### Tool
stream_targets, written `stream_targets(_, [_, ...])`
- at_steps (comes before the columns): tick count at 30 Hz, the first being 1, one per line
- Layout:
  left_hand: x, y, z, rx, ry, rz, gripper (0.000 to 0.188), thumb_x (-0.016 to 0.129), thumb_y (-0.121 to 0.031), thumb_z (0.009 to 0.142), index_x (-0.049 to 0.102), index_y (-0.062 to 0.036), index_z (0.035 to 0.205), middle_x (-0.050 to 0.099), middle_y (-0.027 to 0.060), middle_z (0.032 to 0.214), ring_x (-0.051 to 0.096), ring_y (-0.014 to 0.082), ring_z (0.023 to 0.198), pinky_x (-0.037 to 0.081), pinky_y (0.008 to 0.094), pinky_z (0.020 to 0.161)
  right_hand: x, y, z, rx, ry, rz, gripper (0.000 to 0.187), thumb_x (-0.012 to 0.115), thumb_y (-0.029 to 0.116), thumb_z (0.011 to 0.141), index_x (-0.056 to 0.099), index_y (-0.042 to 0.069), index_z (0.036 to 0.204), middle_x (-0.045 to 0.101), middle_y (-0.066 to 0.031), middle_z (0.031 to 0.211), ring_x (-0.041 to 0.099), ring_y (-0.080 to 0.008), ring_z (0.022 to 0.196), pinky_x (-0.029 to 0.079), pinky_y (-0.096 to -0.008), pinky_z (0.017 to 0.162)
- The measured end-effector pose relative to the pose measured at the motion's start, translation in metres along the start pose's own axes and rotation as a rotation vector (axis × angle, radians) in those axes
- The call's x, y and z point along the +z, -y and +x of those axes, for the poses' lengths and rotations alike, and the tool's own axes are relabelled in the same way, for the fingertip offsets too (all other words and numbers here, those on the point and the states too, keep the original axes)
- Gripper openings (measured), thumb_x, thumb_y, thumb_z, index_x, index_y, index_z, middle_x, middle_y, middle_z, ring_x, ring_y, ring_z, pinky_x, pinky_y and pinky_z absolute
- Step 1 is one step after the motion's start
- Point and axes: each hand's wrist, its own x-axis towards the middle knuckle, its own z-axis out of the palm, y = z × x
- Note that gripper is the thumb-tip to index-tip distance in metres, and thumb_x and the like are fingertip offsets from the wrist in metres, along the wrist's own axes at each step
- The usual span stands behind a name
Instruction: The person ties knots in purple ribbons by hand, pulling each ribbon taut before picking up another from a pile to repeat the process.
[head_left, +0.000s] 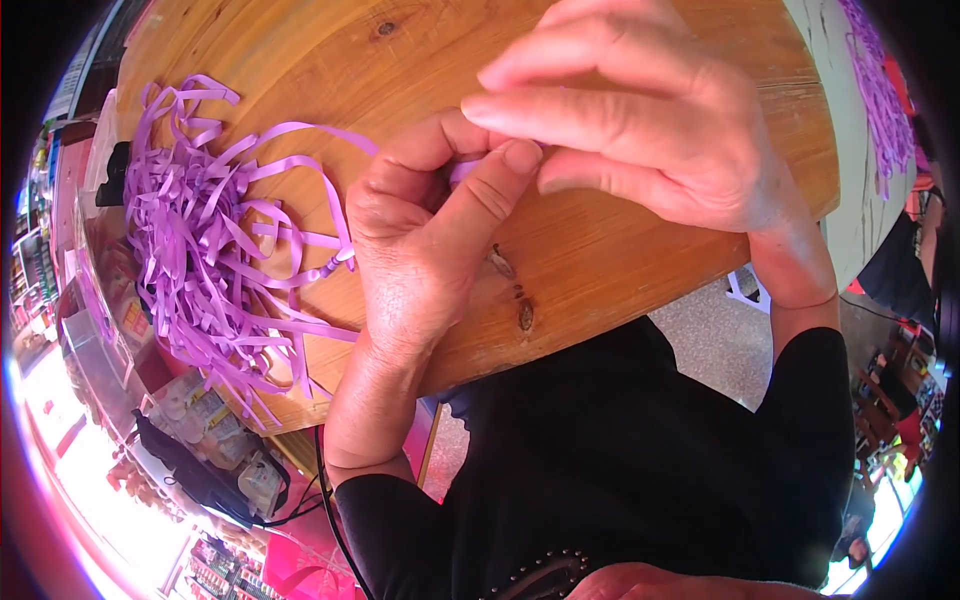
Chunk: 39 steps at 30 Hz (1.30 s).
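Observation:
My left hand [420,240] is closed above the wooden table, thumb pressed against the curled index finger. A bit of purple ribbon [462,171] shows inside the curl, and a small purple piece peeks out by the thumb tip. My right hand [670,130] reaches in from the right, slightly blurred, its fingers stretched and apart, close to the left thumb and index finger. Left of my hands lies a loose heap of purple ribbons [180,220]; several strands run from it toward my left hand. A knotted or twisted bit of ribbon [332,264] lies beside the left wrist.
The round-edged wooden table [620,275] spreads under both hands. At the far right, another purple ribbon bunch [880,100] hangs over a whitish surface [845,230]. Clear plastic packages [205,420] and a dark bag sit beyond the table's left edge. A black cable [325,490] hangs nearby.

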Motion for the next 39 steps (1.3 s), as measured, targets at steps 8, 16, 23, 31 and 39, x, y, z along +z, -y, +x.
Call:
stream_targets(8, [-0.004,-0.003,0.0,0.049,-0.112,0.331,0.007,0.064,0.0,0.082,0.064,0.0002,0.089,0.056,-0.0054,0.071,0.045,-0.0008,0.062,0.035,0.0135,0.054,0.011,-0.005,-0.004,-0.091,-0.034,-0.257,0.013,0.069,0.005,0.072,0.065,0.004,0.085,0.058,-0.0053,0.077,0.054,-0.0181,0.072,0.04,-0.0304,0.063])
stream_targets(16, [-0.017,-0.013,0.008,0.113,-0.293,0.281,0.004,0.065,0.001,0.081,0.063,-0.0013,0.084,0.051,-0.0067,0.063,0.039,-0.0008,0.052,0.027,0.014,0.045,-0.012,-0.008,0.001,-0.076,-0.026,-0.428,0.012,0.066,-0.004,0.069,0.063,0.003,0.079,0.059,-0.0042,0.072,0.054,-0.0147,0.064,0.039,-0.026,0.058])
stream_targets(23, [-0.01,-0.014,0.001,0.112,-0.199,0.288,0.004,0.063,0.003,0.081,0.062,-0.0005,0.083,0.049,-0.0069,0.062,0.039,-0.0015,0.052,0.026,0.0138,0.045,-0.007,-0.005,0.008,-0.098,0.006,-0.219,0.024,0.073,0.001,0.068,0.065,-0.001,0.09,0.062,-0.0073,0.08,0.057,-0.0169,0.069,0.041,-0.0258,0.06])
stream_targets(31, [-0.006,-0.008,-0.002,0.098,-0.137,0.318,0.005,0.063,0.003,0.082,0.062,-0.0002,0.085,0.05,-0.0067,0.063,0.04,-0.0006,0.053,0.028,0.0142,0.047,0.01,-0.015,0.001,-0.146,0.016,-0.111,0.026,0.071,0.009,0.074,0.066,0.002,0.099,0.059,-0.0071,0.093,0.054,-0.02,0.083,0.04,-0.0316,0.071])
stream_targets(39, [-0.007,-0.011,0.0,0.163,-0.118,0.471,0.003,0.063,0.002,0.082,0.062,-0.0002,0.085,0.049,-0.007,0.064,0.042,-0.0009,0.059,0.03,0.014,0.051,0.008,-0.023,0.008,-0.08,0.041,-0.207,0.01,0.069,0.005,0.074,0.066,0.005,0.083,0.059,-0.0043,0.09,0.054,-0.0206,0.082,0.039,-0.0316,0.07])
